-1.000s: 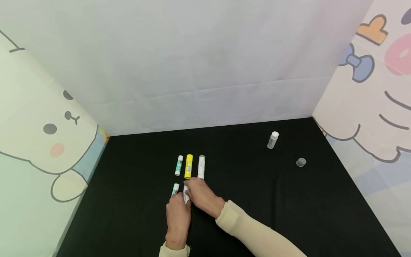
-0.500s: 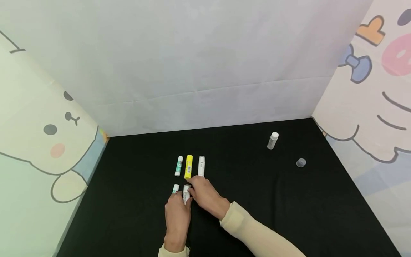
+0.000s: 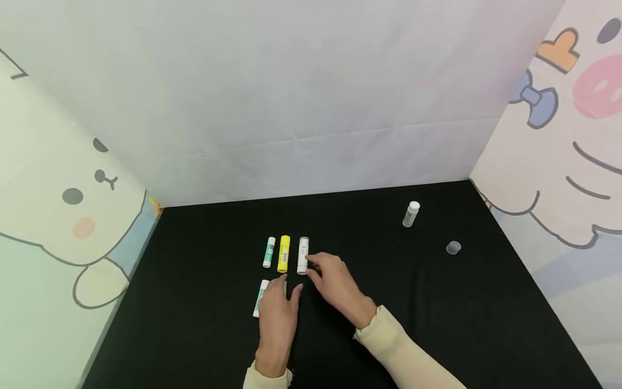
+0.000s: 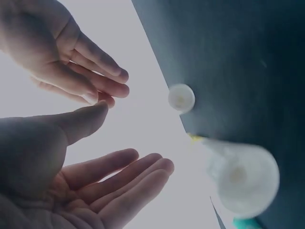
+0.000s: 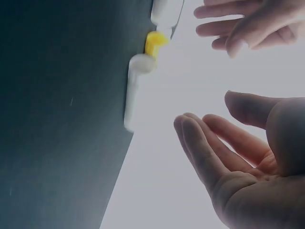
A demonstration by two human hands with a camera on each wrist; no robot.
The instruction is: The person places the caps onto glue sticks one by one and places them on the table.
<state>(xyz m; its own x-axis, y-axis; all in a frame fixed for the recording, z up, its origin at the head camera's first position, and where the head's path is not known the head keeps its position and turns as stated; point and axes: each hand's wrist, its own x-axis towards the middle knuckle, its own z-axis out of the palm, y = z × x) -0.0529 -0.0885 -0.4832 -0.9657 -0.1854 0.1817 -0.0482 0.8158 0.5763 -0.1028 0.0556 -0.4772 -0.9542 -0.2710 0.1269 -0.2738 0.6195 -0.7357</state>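
Observation:
My left hand, fingers extended and thumb apart, is over a white glue stick in the nearer row, which it mostly covers in the head view. Left of it lies a green-and-white glue stick, partly hidden by the hand. My right hand is beside the white glue stick of the farther row, fingertips right at its side, the fingers loosely bent and gripping nothing. A yellow glue stick and another small green-and-white glue stick lie left of that one.
A clear glue stick with a white cap stands at the back right of the black table. Closer to the right edge sits a small translucent cap. Pale cloth walls with cartoon figures enclose the back and sides.
Both hands have come away from the nearer white glue stick. My right hand has moved right, uncovering the farther white one; my left hand has spread and shifted slightly right.

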